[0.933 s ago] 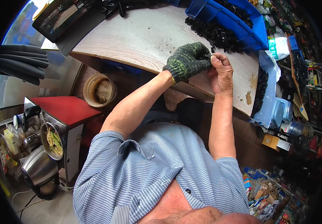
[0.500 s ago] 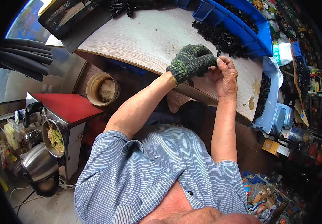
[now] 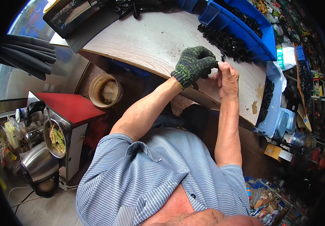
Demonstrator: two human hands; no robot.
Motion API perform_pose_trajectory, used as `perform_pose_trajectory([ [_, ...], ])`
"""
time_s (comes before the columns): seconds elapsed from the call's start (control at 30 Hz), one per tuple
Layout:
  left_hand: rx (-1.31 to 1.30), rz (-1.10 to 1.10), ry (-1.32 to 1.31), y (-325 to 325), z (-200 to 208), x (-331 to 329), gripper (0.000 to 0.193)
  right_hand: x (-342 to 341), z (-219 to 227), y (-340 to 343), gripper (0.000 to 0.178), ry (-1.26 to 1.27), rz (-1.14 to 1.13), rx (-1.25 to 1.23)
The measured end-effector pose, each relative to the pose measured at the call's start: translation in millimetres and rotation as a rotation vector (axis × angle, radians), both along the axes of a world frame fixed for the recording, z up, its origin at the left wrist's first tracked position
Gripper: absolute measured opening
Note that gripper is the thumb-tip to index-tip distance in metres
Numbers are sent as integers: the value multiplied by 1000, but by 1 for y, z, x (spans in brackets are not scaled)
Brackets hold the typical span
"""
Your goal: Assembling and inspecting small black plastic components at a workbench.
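"Plenty of black parts [image 3: 226,45] heaped on the desk [image 3: 143,37], right beside the blue bin [image 3: 234,32], just beyond both hands!"

"And those hands?"

"Left hand [image 3: 194,64], gloved, fingers curled nearly closed! Right hand [image 3: 229,81], bare, thumb bent in close to its fingers, tips right by the left's!"

"Gripping anything?"

"Can't tell, too small to make out between them!"

"Farther out?"

"Pail [image 3: 94,90] low on the left, red-topped cabinet [image 3: 68,107] beside it!"

Green-black glove [image 3: 193,64], blue shirt [image 3: 158,165] (white-striped)
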State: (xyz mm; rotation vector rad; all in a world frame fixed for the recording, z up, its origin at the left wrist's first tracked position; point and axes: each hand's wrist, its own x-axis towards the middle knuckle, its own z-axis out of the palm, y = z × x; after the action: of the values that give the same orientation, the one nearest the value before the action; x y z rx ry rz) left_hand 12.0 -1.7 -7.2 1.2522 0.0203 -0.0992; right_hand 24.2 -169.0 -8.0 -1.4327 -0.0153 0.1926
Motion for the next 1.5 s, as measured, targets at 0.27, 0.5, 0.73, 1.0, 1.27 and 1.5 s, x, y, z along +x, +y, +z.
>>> perform_pose_trajectory([
  [0.27,44,-43,-23,0,1,-2,25,-7,4,5,25,-70,-70,-30],
  [0.5,-228,115,-81,-5,-10,-7,34,3,5,-25,39,79,-223,159],
  [0.73,-181,77,-113,-6,-11,-5,33,29,25,-92,43,93,-810,201],
  [1.0,-131,60,-128,-8,-12,-7,30,33,14,-50,26,268,-300,-321],
  [1.27,146,88,-308,-14,-30,-2,28,43,14,-25,25,124,-203,-750],
  [1.5,365,232,-534,-19,-35,0,30,24,7,-28,17,169,-56,-246],
])
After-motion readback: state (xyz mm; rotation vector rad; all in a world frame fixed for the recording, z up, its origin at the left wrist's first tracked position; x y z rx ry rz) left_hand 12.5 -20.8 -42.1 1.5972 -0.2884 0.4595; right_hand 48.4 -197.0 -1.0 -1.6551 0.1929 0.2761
